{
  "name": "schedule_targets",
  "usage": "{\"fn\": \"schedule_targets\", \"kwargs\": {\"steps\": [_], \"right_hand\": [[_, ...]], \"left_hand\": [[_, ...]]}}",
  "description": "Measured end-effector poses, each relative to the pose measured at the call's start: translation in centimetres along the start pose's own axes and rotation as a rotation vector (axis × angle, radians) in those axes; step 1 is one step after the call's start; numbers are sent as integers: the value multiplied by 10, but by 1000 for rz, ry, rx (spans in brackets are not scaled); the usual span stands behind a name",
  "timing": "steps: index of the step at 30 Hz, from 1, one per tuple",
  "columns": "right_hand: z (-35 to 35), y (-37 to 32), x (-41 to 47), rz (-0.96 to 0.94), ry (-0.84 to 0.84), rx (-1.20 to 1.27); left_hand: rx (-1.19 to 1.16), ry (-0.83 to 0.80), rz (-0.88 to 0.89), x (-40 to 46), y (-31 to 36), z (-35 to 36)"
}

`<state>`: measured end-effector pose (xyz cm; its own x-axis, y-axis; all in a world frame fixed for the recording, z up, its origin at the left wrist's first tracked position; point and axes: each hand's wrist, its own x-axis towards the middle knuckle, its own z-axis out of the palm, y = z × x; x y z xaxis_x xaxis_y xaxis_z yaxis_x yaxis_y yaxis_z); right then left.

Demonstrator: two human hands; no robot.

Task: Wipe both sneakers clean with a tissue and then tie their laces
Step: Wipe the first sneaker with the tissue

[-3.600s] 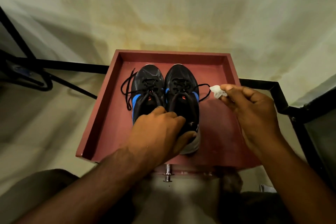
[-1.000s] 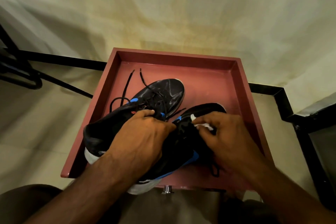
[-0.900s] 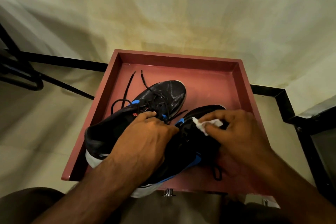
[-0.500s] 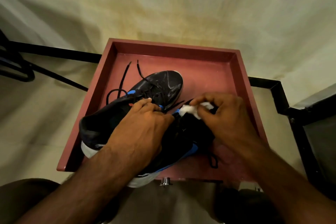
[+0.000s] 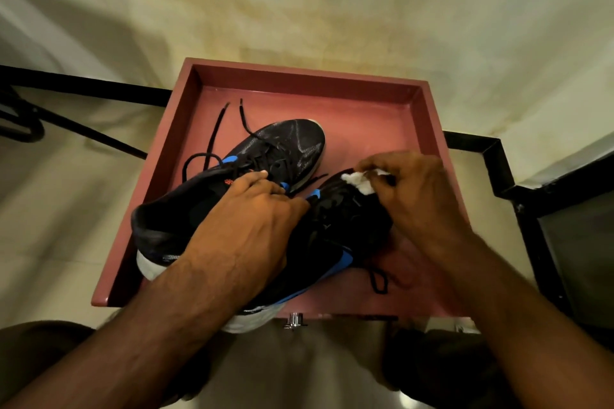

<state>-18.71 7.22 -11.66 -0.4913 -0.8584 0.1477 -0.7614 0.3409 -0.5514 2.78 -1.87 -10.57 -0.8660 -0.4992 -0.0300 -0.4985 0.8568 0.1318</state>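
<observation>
White tissue (image 5: 360,181) sits pinched in your right hand (image 5: 418,196), pressed on the nearer sneaker (image 5: 335,229). Your left hand (image 5: 246,232) grips both sneakers between them.

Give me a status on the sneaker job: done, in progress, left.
Done: nothing clearly; no laces are tied. In progress: the right hand rubs a tissue on the right sneaker while the left hand steadies both. Left: the left sneaker still looks dusty at the toe, then tying.

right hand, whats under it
The right hand pinches a white tissue against the near sneaker. The sneaker's toe is hidden beneath the hand.
</observation>
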Motion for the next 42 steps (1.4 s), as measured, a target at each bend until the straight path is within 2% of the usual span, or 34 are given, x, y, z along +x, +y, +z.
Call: {"fn": "schedule_targets", "kwargs": {"steps": [2,4,5,7,9,10,13,14,19,20,23,25,28,29,33,34,38,39,42], "right_hand": [[18,-22,-15,-113,-167,124],[27,-28,-21,-234,-259,107],[24,-22,-14,-234,-243,46],[3,3,6,-141,-106,-159],[-16,20,13,-56,13,-238],[-17,19,8,-47,-2,-222],[2,-5,-28,-138,-187,-133],[4,-7,-37,-165,-192,-131],[-21,21,-17,111,3,-143],[-22,16,-22,115,-56,-88],[-9,-11,-55,55,-382,70],[-8,-3,-47,48,-319,-5],[-13,15,-15,105,-23,-174],[-11,13,-16,88,-45,-167],[8,-18,-69,-114,-383,-24],[6,-14,-66,-120,-373,-32],[-10,17,-14,81,-56,-246],[-10,16,-15,63,-74,-231],[0,-17,-58,-83,-419,-117]], "left_hand": [[8,-23,-2,0,0,0],[22,-44,12,0,-1,1],[17,-40,13,1,-2,1],[-2,-40,3,0,-3,-1],[3,-49,-4,-1,-4,0],[0,-47,-9,-1,-4,1],[-19,-29,-10,0,-4,1],[-12,-38,-8,0,-3,0],[-16,-48,-10,2,-6,0],[-24,-50,-9,1,-5,1],[-25,-25,-3,3,-5,1],[-29,-21,-3,4,-5,2],[-21,-28,6,5,-6,3],[-22,-34,4,4,-5,4],[-12,-20,10,3,-5,6],[-6,-15,11,3,-5,6],[-3,-18,23,3,-6,5],[-6,-7,22,3,-6,5],[-5,32,15,3,-7,9]]}}
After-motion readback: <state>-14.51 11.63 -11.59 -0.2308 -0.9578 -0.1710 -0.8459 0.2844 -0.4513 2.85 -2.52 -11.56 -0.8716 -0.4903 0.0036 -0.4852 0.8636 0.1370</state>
